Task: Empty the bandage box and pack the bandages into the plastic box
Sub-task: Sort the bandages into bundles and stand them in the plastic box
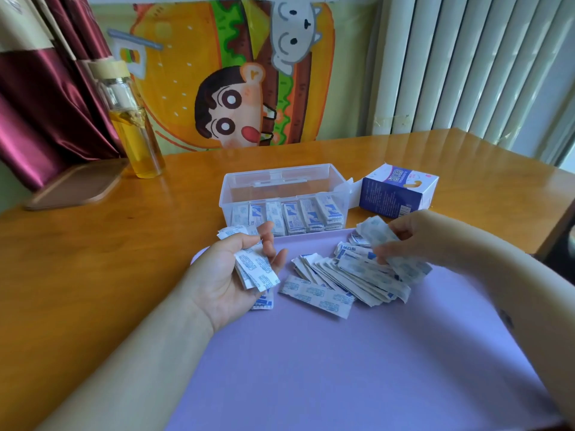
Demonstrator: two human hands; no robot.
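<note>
A clear plastic box (249, 188) stands open at the back of the purple mat, with several wrapped bandages standing in a row along its front wall. The blue and white bandage box (395, 191) lies to its right on the table. A loose pile of bandages (348, 278) is spread on the mat. My left hand (230, 275) lies palm up left of the pile, curled around a small stack of bandages (255, 269). My right hand (413, 237) hovers over the pile's right side and pinches a bandage (376, 231) between its fingers.
A purple mat (342, 368) covers the near part of the wooden table (93, 259). A glass bottle with yellow liquid (133, 126) and a wooden board (77, 185) stand at the back left. A radiator is at the back right.
</note>
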